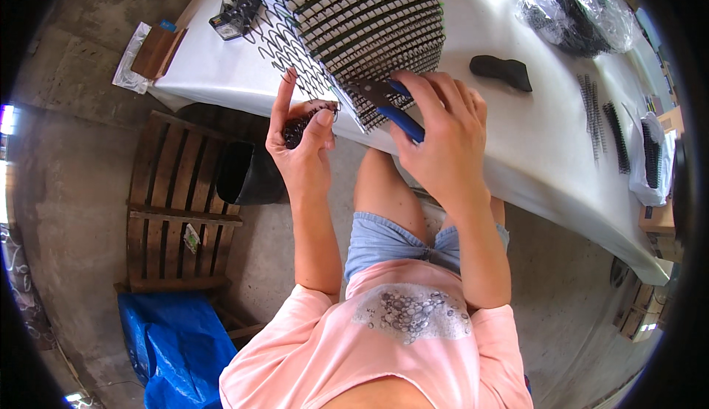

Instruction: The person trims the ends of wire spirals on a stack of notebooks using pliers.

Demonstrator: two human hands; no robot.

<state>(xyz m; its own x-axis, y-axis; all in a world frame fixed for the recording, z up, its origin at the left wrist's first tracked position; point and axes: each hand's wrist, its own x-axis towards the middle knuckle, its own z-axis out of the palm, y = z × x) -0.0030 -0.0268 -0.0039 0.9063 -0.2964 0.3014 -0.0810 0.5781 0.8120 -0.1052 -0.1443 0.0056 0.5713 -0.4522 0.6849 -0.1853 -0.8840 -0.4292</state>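
A stack or panel [369, 21] with row upon row of black wire loops over white stands tilted at the table's edge; I cannot tell exactly what it is. Loose ends of black spiral wire [292, 54] stick out along its left side. In my right hand [443, 124] are blue-handled pliers [402, 119], their dark jaws at the panel's lower left edge. My left hand [301, 139] curls around a bunch of dark coils [293, 133], its index finger stretched up beside the loose wire ends.
On the white-covered table [487, 124] lie a black elongated object [501, 72], black coil strips [617, 137], a clear plastic bag of black coils [580, 14] and a small black device [235, 19]. A wooden pallet [173, 217], black bin [251, 172] and blue tarp [177, 346] are at left.
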